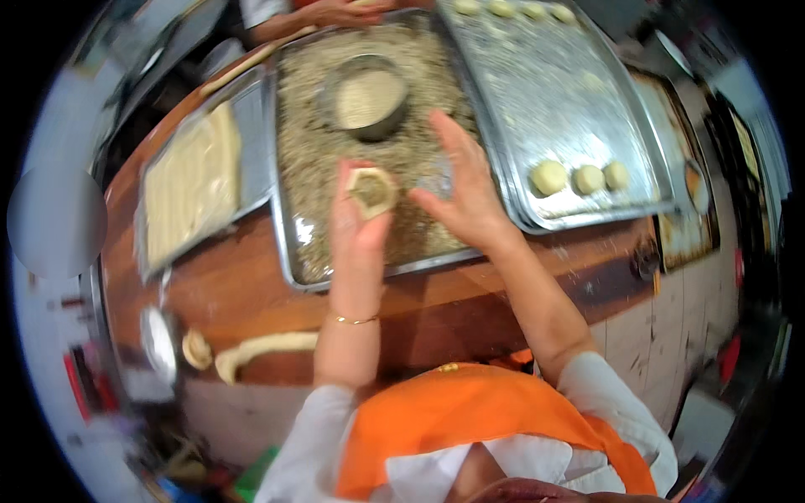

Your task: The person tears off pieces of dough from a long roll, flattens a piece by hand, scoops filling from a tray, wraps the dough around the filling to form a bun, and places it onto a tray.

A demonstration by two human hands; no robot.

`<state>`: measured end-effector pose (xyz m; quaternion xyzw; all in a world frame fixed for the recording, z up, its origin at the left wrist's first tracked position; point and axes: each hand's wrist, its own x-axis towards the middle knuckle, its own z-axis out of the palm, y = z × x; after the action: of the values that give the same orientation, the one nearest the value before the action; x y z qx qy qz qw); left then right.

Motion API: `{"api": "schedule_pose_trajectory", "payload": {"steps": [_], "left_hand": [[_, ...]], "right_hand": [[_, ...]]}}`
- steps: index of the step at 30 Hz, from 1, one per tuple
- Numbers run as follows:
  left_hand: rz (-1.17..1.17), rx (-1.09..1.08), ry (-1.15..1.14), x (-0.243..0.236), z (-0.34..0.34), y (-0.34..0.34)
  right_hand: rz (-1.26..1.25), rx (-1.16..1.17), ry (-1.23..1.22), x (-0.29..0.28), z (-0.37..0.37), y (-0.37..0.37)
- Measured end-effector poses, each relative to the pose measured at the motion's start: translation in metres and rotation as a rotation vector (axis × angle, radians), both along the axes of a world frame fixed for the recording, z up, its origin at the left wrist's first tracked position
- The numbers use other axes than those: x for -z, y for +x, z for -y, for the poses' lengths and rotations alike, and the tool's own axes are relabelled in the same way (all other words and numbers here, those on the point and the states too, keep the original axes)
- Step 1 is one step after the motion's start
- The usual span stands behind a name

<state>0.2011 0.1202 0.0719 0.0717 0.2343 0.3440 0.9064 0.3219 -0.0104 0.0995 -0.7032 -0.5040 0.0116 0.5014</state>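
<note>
My left hand [356,230] is wrapped round a small cup of pale dough [372,191] with brownish filling inside, held over a large metal tray [419,264] of crumbly, glistening filling. Just to its right, my right hand [461,197] is open, thumb and fingers apart, above the same tray, holding nothing. A round metal container [369,130] of pale granular stuff sits in the filling beyond both hands. At the right, stacked metal trays [562,117] carry round dough balls [549,178], several near the front and several at the back.
A tray [256,147] holds covered dough sheets [189,184] on the wooden table [436,298]. Dough ropes [264,344], a coil [197,350] and a metal bowl [159,342] lie front left. A co-worker's hands [335,12] are across the table. Stained baking trays [688,239] stand at right.
</note>
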Motion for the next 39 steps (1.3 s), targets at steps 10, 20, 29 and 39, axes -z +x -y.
{"api": "schedule_pose_trajectory", "payload": {"steps": [10,20,29,39], "left_hand": [[-0.013,-0.114,0.153,-0.001,0.013,0.006],[0.201,-0.052,-0.093,0.011,-0.025,-0.027],[0.088,-0.069,0.084,-0.010,0.004,-0.044],[0.226,-0.063,0.107,0.037,-0.006,-0.036]], "right_hand": [[-0.465,-0.446,0.027,0.016,-0.052,-0.049],[0.349,0.120,-0.386,0.000,0.011,0.001],[-0.329,-0.297,-0.012,0.009,-0.057,-0.074],[-0.599,-0.173,0.410,0.018,-0.077,-0.089]]}}
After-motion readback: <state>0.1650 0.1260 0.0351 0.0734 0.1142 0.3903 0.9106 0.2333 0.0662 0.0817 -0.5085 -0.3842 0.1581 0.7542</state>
